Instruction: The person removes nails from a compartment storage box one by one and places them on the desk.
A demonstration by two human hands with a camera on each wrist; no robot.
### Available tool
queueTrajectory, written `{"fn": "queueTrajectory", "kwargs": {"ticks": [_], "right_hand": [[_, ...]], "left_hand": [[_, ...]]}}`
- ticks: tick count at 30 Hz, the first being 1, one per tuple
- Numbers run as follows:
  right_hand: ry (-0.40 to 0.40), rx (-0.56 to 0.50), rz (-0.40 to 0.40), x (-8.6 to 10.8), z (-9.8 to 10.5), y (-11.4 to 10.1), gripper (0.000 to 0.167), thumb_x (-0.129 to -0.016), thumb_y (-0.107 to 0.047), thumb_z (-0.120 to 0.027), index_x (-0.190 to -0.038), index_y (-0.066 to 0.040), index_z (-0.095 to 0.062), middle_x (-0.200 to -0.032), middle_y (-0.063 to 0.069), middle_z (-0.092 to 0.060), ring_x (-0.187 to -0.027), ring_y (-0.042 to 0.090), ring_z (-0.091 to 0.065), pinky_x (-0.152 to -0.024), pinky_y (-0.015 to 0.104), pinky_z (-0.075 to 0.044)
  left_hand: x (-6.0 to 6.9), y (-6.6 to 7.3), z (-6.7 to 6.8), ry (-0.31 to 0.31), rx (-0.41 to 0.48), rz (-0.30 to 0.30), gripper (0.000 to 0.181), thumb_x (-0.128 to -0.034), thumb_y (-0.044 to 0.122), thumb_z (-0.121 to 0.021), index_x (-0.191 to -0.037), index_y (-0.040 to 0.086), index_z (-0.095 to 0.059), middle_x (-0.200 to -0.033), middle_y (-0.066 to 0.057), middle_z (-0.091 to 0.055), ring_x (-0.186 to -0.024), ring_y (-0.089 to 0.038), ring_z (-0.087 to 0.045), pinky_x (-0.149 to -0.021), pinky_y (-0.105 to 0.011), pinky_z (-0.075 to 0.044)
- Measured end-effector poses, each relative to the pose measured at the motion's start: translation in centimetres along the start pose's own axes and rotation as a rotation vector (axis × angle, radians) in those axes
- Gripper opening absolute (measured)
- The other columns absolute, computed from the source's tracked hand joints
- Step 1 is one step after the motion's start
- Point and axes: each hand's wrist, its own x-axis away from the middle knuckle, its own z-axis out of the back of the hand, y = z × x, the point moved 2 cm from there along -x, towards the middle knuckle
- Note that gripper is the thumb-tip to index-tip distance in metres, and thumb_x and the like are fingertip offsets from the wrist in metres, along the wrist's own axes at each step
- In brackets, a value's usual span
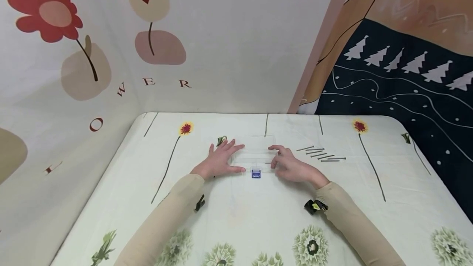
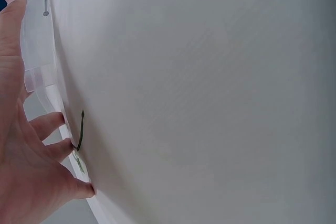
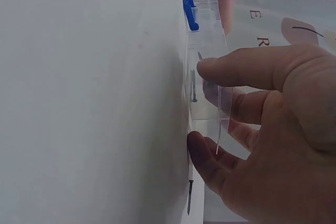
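Observation:
A clear plastic box (image 1: 251,163) with a blue latch (image 1: 256,173) at its front lies on the table between the hands, its see-through lid (image 1: 255,142) spread behind. My left hand (image 1: 220,160) is at its left end, fingers straight and spread, thumb along the front wall. My right hand (image 1: 292,165) is at the right end; thumb and fingers pinch a nail (image 3: 199,55), whose thin tip shows past the thumb while the fingers hide the rest. Another nail (image 3: 194,86) shows through the wall inside the box.
To the right of the box several loose nails (image 1: 321,154) lie slanted on the flower-print tablecloth (image 1: 240,216). Printed cloths hang behind the table and at its left. A black strap piece (image 1: 315,206) sits at the right sleeve cuff.

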Motion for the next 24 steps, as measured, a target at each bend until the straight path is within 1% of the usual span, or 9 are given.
{"fn": "queueTrajectory", "kwargs": {"ticks": [3, 8, 12, 19, 24], "right_hand": [[-0.009, 0.02, -0.02, -0.07, -0.07, -0.1, 0.013, -0.085, 0.004, -0.057, -0.091, -0.006, -0.06, -0.147, 0.022, -0.027, -0.12, 0.042, -0.034, -0.097, 0.053, -0.031], [-0.009, 0.001, -0.051, -0.11, -0.09, -0.07, 0.013, -0.085, 0.004, -0.057, -0.09, -0.008, -0.059, -0.148, 0.02, -0.026, -0.121, 0.039, -0.033, -0.098, 0.052, -0.031], [0.002, -0.044, -0.052, -0.04, -0.08, 0.16, 0.014, -0.085, 0.004, -0.059, -0.089, -0.01, -0.059, -0.147, 0.019, -0.027, -0.122, 0.038, -0.032, -0.097, 0.051, -0.031], [0.025, -0.118, -0.041, -0.03, -0.01, 0.61, 0.013, -0.084, 0.002, -0.062, -0.088, -0.01, -0.061, -0.147, 0.018, -0.03, -0.118, 0.036, -0.036, -0.096, 0.049, -0.033], [0.038, -0.159, -0.051, 0.02, 0.1, 0.72, 0.01, -0.085, 0.001, -0.064, -0.087, -0.009, -0.063, -0.147, 0.018, -0.032, -0.126, 0.039, -0.034, -0.099, 0.052, -0.033]], "left_hand": [[0.0, -0.03, -0.04, 0.0, -0.002, 0.002, 0.084, -0.0813, 0.062, -0.066, -0.151, 0.027, -0.034, -0.159, -0.012, -0.016, -0.145, -0.035, -0.006, -0.107, -0.067, 0.003], [0.0, -0.05, -0.1, 0.001, -0.005, 0.003, 0.084, -0.0815, 0.062, -0.066, -0.151, 0.027, -0.034, -0.159, -0.012, -0.017, -0.145, -0.036, -0.006, -0.106, -0.067, 0.002], [-0.01, -0.02, -0.09, -0.002, -0.008, 0.003, 0.084, -0.0817, 0.062, -0.066, -0.151, 0.027, -0.034, -0.159, -0.012, -0.017, -0.145, -0.036, -0.006, -0.106, -0.068, 0.002], [-0.1, -0.07, -0.12, -0.002, -0.012, 0.005, 0.084, -0.0813, 0.063, -0.065, -0.151, 0.027, -0.034, -0.159, -0.012, -0.017, -0.145, -0.035, -0.006, -0.106, -0.068, 0.002], [-0.14, -0.09, -0.14, -0.008, -0.011, 0.014, 0.086, -0.0809, 0.064, -0.065, -0.152, 0.028, -0.033, -0.159, -0.011, -0.016, -0.145, -0.034, -0.005, -0.107, -0.067, 0.002]]}}
